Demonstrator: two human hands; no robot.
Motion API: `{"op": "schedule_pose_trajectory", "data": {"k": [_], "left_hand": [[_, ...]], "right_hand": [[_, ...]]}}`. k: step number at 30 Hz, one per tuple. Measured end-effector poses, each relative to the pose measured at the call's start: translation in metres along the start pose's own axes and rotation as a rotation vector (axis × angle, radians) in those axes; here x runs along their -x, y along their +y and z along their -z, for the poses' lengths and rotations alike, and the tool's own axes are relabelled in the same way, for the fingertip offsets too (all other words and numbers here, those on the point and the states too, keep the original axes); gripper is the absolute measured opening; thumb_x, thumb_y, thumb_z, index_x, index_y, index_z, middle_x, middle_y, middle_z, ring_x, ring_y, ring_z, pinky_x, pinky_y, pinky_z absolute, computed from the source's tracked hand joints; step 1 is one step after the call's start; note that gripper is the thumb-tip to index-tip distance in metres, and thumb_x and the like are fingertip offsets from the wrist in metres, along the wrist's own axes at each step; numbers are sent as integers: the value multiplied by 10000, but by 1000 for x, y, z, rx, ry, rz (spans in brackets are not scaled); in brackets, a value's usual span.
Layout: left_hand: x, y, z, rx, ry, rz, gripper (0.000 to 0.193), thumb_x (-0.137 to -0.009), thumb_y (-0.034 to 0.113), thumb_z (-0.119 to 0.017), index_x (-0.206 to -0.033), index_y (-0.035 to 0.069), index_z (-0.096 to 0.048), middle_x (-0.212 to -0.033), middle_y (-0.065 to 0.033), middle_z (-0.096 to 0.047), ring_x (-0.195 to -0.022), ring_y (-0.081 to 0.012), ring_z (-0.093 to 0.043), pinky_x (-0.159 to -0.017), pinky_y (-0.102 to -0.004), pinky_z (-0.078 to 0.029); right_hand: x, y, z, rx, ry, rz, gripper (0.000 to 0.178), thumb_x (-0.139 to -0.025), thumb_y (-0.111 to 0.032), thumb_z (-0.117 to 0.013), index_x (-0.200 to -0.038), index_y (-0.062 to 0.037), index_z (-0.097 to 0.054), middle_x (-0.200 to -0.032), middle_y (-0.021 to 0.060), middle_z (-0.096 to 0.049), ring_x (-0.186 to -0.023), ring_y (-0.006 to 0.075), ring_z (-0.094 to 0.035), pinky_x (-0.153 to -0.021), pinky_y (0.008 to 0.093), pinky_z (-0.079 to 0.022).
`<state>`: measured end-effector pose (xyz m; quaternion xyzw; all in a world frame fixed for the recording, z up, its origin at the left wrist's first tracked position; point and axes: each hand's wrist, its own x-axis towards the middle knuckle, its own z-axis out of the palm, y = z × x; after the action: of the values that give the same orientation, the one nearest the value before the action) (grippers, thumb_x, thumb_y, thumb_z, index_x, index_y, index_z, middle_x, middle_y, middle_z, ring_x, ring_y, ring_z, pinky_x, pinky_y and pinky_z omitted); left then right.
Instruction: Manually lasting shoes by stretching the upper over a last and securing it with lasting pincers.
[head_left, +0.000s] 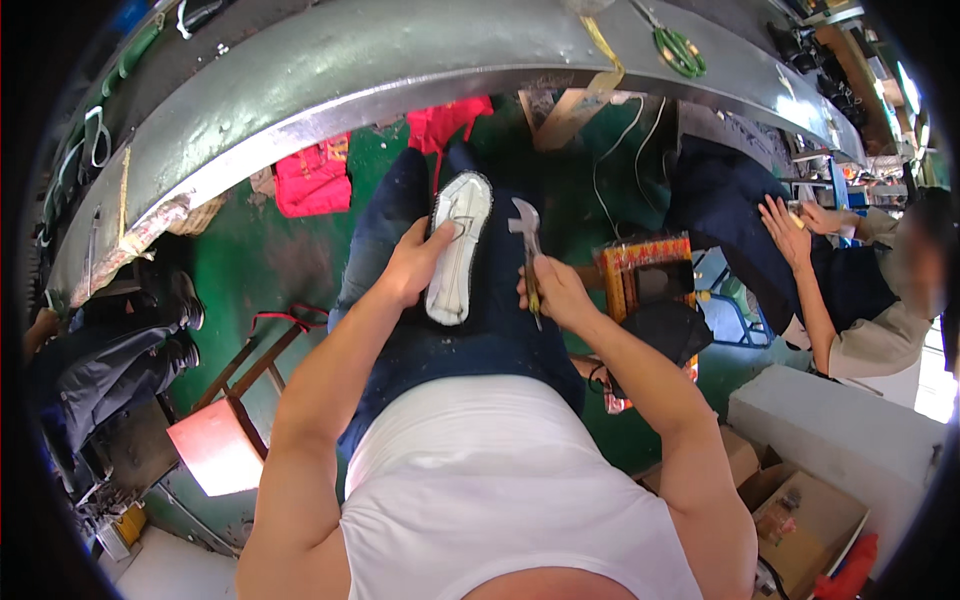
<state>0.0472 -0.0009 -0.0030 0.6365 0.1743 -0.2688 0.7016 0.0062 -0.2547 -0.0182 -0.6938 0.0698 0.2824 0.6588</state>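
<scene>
Over my lap, my left hand (418, 262) grips the side of a shoe (457, 268) whose pale underside faces up. Its thumb lies across that white bottom, which has a dark-stitched rim and a thin line marked on it. To the right of the shoe, my right hand (557, 292) is closed around the handle of a hammer (527, 225). The hammer's metal head points up and away from me, apart from the shoe. The fingers of my left hand under the shoe are hidden.
A long metal-edged bench (330, 92) curves across the front, with green-handled scissors (680, 50) on it. Red cloth bags (313, 180) lie below. A stool (215, 440) stands left, a cardboard box (810, 520) right behind. Another person's hand (785, 232) works at right; someone's legs (125, 365) show left.
</scene>
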Motion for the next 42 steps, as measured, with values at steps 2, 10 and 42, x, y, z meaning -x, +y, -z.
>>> {"op": "schedule_pose_trajectory", "data": {"k": [2, 10, 42], "left_hand": [[26, 25, 1, 387, -21, -157, 522, -1008, 341, -589, -1380, -5, -469, -1224, -132, -632, -1072, -183, -628, -926, -353, -518], [52, 137, 19, 863, -161, -389, 753, -1013, 643, -303, -1446, 39, -427, -1401, -210, -538, -1269, -385, -545, -1066, -539, -441], [-56, 206, 137, -374, 767, -897, 492, -793, 184, -822, -1148, -47, -573, -1038, -158, -706, -952, -222, -677, -881, -357, -522]], "right_hand": [[9, -5, 2, -90, 37, -59, 458, -1076, -390, -393, -1031, 27, -578, -823, 89, -645, -658, 151, -638, -619, 285, -516], [2, -1, 2, 19, 2, -18, 449, -1074, -388, -393, -1032, 17, -583, -821, 82, -647, -663, 154, -640, -624, 291, -513], [-204, -260, 37, 1321, 630, 853, 463, -910, -435, -653, -1115, -22, -611, -1034, 168, -657, -976, 369, -618, -862, 472, -467]]}}
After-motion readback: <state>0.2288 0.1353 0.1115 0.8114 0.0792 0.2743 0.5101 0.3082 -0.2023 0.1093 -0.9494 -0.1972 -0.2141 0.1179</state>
